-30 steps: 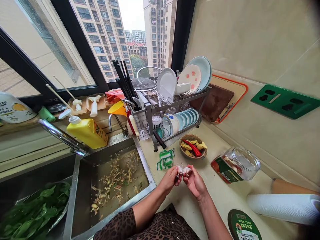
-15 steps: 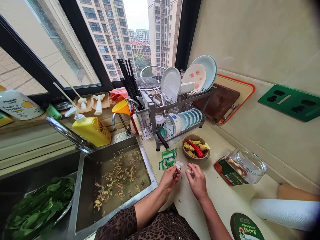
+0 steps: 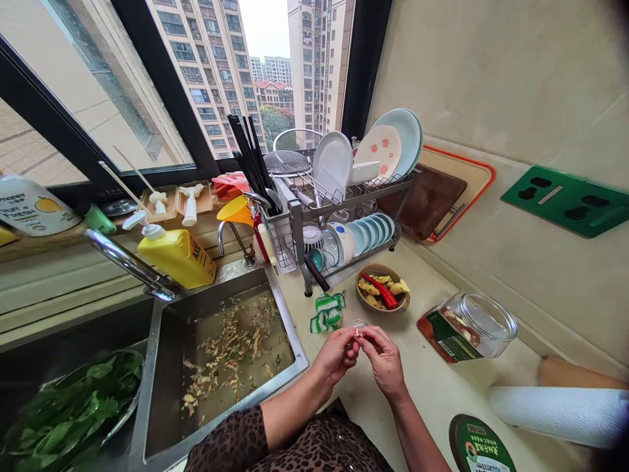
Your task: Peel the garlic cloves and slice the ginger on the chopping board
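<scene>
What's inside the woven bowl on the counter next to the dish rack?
The woven bowl holds a red chili pepper lying across yellowish pieces of ginger. The bowl's bottom, and anything beneath them, is covered and cannot be seen.

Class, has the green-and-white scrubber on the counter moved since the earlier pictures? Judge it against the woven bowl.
No: the green-and-white scrubber sits the same way beside the woven bowl in all three; only the head camera's view shifted.
</scene>
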